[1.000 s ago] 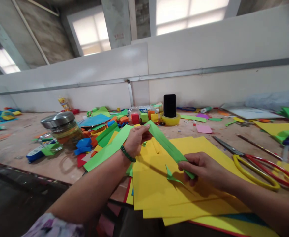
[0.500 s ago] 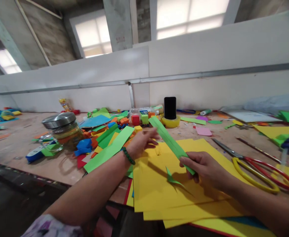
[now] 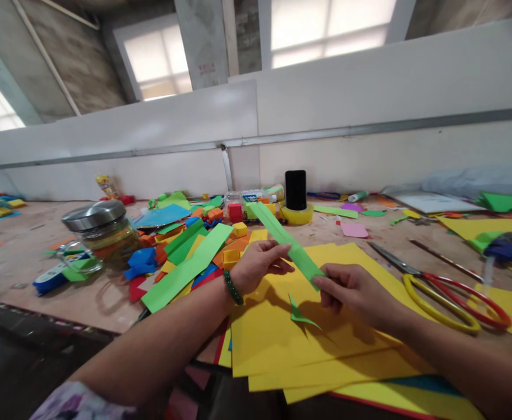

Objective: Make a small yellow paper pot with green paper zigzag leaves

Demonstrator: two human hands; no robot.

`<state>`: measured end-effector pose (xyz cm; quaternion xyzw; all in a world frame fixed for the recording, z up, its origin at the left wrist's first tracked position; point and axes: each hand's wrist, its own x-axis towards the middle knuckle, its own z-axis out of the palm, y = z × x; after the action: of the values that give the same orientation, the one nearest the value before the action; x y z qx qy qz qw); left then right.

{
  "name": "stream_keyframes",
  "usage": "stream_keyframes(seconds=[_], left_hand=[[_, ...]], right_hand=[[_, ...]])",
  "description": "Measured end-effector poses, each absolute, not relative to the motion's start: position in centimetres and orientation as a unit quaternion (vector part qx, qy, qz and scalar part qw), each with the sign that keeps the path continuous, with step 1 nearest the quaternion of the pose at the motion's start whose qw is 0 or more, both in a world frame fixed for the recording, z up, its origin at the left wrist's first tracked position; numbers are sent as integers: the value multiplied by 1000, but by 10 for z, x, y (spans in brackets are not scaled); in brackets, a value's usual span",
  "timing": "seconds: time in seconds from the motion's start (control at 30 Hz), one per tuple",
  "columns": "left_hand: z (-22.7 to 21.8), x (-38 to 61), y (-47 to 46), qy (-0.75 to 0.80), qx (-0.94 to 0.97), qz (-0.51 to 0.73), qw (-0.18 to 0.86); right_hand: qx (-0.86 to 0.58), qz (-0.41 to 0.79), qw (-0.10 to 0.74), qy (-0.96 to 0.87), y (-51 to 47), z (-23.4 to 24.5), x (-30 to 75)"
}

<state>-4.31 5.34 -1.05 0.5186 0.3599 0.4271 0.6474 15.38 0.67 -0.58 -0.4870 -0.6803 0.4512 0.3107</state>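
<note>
Head camera, and both hands are on the green paper strip (image 3: 284,239). The right hand (image 3: 354,291) pinches the strip's near end between thumb and forefinger. The left hand (image 3: 256,265), green bead bracelet (image 3: 233,287) at the wrist, nips it between its fingertips a little further along. Two close grips like that, I'd say, steady the near part, while the far end angles up towards 11 o'clock, clear of the clutter.

The strip hangs just above the stack of yellow sheets (image 3: 282,344), which serves as a work mat. A small green offcut (image 3: 299,312) lies on it under the hands.

At 3 o'clock, the yellow-and-red scissors (image 3: 452,289) lie flat, handles nearest the right hand, easy to grab. At 12 o'clock, a phone (image 3: 295,189) stands upright in a yellow tape roll (image 3: 297,214), apparently used as a stand. Out at 9 o'clock sits a lidded glass jar (image 3: 102,233) on the table (image 3: 41,262).
</note>
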Motion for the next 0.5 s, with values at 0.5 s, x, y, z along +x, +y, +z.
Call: stream_keyframes(seconds=[0.5], left_hand=[[-18,-37,49,343,556,343,675]], right_hand=[[-499,280,308,-760,12,-17,156]])
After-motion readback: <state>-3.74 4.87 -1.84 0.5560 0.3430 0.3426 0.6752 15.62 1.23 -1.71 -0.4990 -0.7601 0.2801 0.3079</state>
